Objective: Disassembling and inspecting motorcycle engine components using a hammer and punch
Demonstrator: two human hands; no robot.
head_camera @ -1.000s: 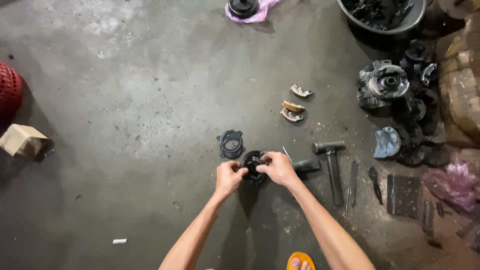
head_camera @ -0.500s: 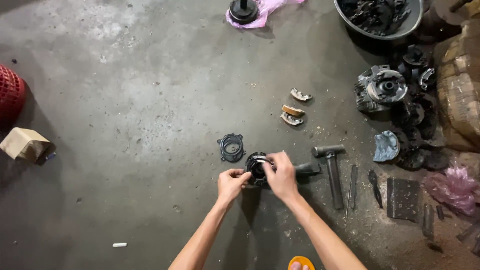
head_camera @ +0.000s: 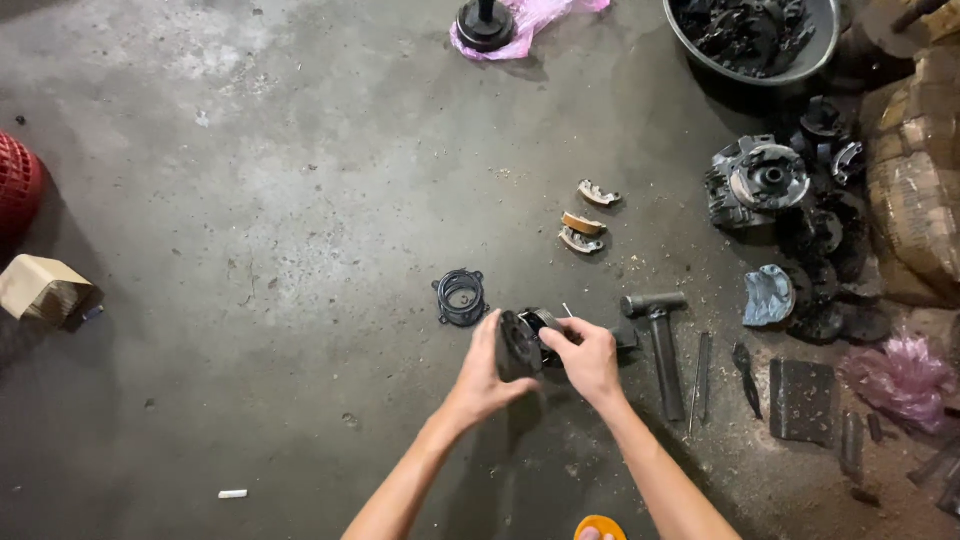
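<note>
Both hands grip a round black metal part [head_camera: 522, 343] above the concrete floor [head_camera: 250, 200], left hand [head_camera: 487, 372] fingers wrapped on its disc, right hand [head_camera: 588, 355] fingers pinching its far end, tan cardboard box [head_camera: 42, 289] far left, pink plastic bag [head_camera: 530, 14] top centre.

Bare workshop floor under you.
You're looking at a stained grey concrete floor [head_camera: 250, 200], lit brighter at upper left, gritty with sawdust toward the right where clutter piles up.

Floor count: 3 brake shoes [head_camera: 583, 222], 1 hammer [head_camera: 662, 340], 1 black ring plate [head_camera: 461, 297], 2 pink bags [head_camera: 900, 378], 1 metal basin [head_camera: 752, 72].
</note>
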